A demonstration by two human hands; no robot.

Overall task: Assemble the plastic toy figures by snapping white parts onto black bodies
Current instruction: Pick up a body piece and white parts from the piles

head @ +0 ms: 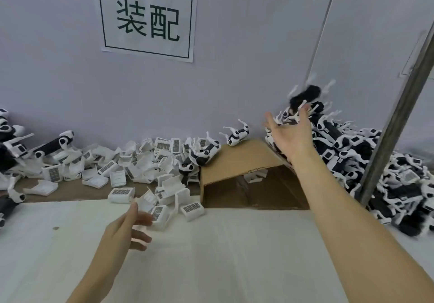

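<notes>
My right hand (290, 136) is stretched out over the back right of the table, fingers spread and palm up. Just above its fingertips a blurred black toy figure with white legs (305, 96) is in the air, apart from the hand. Below and to the right lies a big pile of assembled black-and-white figures (375, 161). My left hand (126, 232) hovers low over the white table top with fingers loosely extended, holding nothing, next to a scatter of loose white parts with barcode stickers (141, 173).
A brown cardboard box (237, 159) lies tipped in the middle, its open side facing me. Black bodies and part-built figures (21, 147) lie at the far left. A grey metal post (399, 114) slants up at the right. A paper sign (148, 18) hangs on the wall.
</notes>
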